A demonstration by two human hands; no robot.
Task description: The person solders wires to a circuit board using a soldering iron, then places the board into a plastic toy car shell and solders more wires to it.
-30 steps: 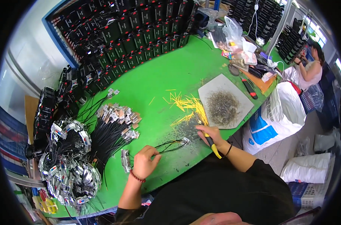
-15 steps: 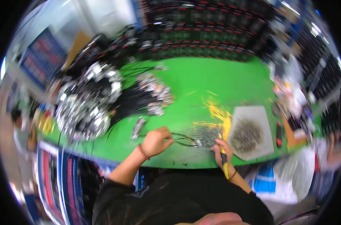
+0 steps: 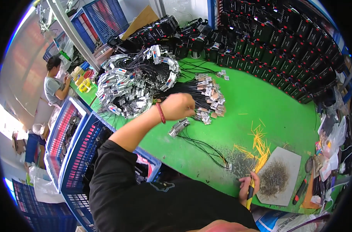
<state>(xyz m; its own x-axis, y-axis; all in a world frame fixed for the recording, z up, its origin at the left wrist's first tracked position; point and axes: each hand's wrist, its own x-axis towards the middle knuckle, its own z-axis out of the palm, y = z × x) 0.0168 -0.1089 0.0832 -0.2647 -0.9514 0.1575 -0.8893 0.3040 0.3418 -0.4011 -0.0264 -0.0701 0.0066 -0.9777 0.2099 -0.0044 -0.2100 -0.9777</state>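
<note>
My left hand point(image 3: 178, 106), fingers curled and pinched, is raised over the near side of a heap of black cables point(image 3: 189, 89) with small silver and tan ends. What sits in its fingers, if anything, I cannot make out. Just in front of it lies a silver-wrapped bundle point(image 3: 179, 127), from which looped black wires point(image 3: 207, 147) run right to a small pale end. My right hand point(image 3: 244, 190), at the table's near edge, is closed round a slim tool with a yellow-and-black handle point(image 3: 250, 192). The tool's tip is close to a pile of thin yellow strips point(image 3: 262, 151).
Large coils of silver-tagged cables point(image 3: 123, 87) lie left on the green table point(image 3: 176, 154). Stacked black boxes point(image 3: 269, 54) line the back. A grey board with dark bits point(image 3: 294, 166) is at right, beside a red-and-black tool point(image 3: 299, 192). Another person point(image 3: 57, 83) sits far left.
The view has swung left. My left hand has moved away from the black wires, across to the cable heap. My right hand still holds the yellow-and-black tool.
</note>
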